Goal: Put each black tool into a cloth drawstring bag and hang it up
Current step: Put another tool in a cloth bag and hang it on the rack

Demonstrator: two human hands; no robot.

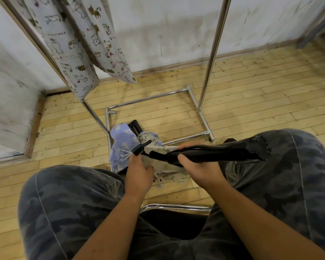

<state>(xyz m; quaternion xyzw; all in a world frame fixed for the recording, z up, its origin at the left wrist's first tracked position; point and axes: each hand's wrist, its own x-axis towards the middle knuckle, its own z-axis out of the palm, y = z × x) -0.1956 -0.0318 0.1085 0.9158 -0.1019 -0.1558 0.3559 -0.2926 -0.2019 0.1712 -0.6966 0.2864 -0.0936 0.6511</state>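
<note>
My right hand (197, 166) grips a long black tool (214, 152) that lies level above my knees, its toothed head pointing right. A beige patterned cloth bag (158, 162) hangs under the tool's left end, and my left hand (139, 170) holds that bag's edge beside a black cord end (141, 146). A purple floral cloth bag (120, 147) lies on the floor just past my left hand. Another black tool (134, 125) peeks out behind it. Two cat-print cloth bags (79, 45) hang from the rack's bar at upper left.
A chrome clothes rack (210, 59) stands ahead on the wooden floor, its base frame (150, 98) around the pile of bags. My knees in camouflage trousers (73, 203) flank the hands. A chrome chair edge (176, 206) shows between them. White walls close the corner.
</note>
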